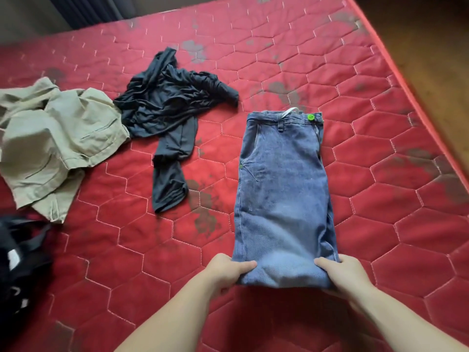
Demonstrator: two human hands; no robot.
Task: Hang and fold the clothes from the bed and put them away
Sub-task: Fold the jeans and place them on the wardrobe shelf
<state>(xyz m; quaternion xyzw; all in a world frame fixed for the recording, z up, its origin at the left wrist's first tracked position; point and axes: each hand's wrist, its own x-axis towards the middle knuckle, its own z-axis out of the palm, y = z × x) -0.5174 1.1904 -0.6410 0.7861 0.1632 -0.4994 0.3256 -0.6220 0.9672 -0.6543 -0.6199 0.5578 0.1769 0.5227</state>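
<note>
Blue jeans (284, 194), folded lengthwise, lie on the red quilted mattress (380, 174) with the waistband and a green button at the far end. My left hand (225, 269) grips the near left corner of the folded end, thumb on top. My right hand (342, 274) grips the near right corner the same way. A crumpled black garment (170, 105) lies to the left of the jeans. A rumpled beige garment (53, 141) lies at the far left.
A black item with straps and white marks (17, 262) sits at the left edge. The mattress's right edge (416, 102) runs diagonally, with wooden floor (436, 52) beyond. Dark curtains (83, 8) hang past the far edge.
</note>
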